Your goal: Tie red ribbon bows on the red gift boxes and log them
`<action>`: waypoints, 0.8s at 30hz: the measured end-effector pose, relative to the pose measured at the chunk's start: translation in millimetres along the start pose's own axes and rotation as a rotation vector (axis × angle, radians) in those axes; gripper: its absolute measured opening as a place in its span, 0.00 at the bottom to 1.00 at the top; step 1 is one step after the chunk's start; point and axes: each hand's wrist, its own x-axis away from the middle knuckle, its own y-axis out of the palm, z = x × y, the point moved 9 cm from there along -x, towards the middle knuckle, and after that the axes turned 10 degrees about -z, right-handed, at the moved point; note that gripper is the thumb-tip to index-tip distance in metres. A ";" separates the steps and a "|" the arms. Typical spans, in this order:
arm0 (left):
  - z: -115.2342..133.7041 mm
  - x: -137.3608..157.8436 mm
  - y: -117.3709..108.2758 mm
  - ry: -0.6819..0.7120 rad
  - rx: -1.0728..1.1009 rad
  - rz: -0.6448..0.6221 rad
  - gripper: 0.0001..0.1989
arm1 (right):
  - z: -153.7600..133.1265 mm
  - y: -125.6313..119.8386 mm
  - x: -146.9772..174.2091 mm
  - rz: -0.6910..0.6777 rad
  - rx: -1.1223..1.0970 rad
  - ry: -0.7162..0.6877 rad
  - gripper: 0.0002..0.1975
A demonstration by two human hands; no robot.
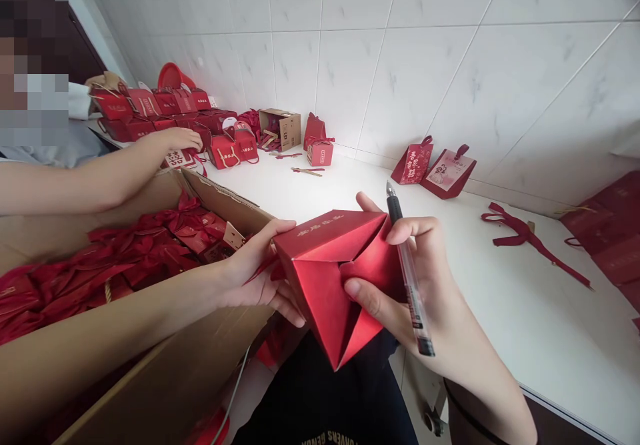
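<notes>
A red paper gift box with gold characters is between my hands, its folded flaps turned toward me. My left hand grips its far-left side, thumb along the upper edge and fingers beneath. On the other side, my right hand presses a thumb against the flaps. A clear pen with a black grip is tucked between the fingers of that same hand, tip pointing up. Some dark red ribbon shows by my left palm. The box's far side is hidden.
At left stands a large cardboard carton full of red boxes and ribbons. A co-worker's arm reaches over it near stacked red gift boxes. On the white table are two tagged boxes and a loose red ribbon.
</notes>
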 end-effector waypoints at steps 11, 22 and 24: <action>-1.7 0.2 0.4 -0.028 0.007 0.025 0.32 | 2.7 0.6 0.3 0.020 -0.012 0.017 0.14; -5.3 -2.8 -3.9 -0.039 -0.012 0.006 0.34 | 3.3 -0.4 -0.5 0.043 0.022 0.014 0.14; -4.3 -2.0 -3.2 -0.037 -0.014 0.008 0.33 | 3.5 -0.3 -0.7 0.031 0.020 0.014 0.14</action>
